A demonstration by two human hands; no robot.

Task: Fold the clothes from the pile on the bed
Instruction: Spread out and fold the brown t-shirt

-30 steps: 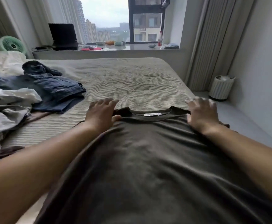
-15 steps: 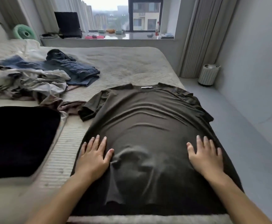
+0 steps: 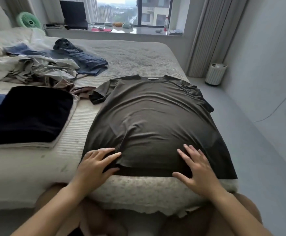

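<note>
the bed (image 3: 139, 53) wore a ribbed beige cover — on it lay a flat olive t-shirt (image 3: 152, 116), a rumpled clothes pile (image 3: 42, 68) and a folded dark stack (image 3: 28, 113).

The olive T-shirt (image 3: 149, 116) is looking like thin, smooth, matt cloth with soft wrinkles. The bed (image 3: 139, 55) cover is showing a ribbed, rough weave. At ten o'clock, the clothes pile (image 3: 42, 68) is showing crumpled cotton and denim.
</note>
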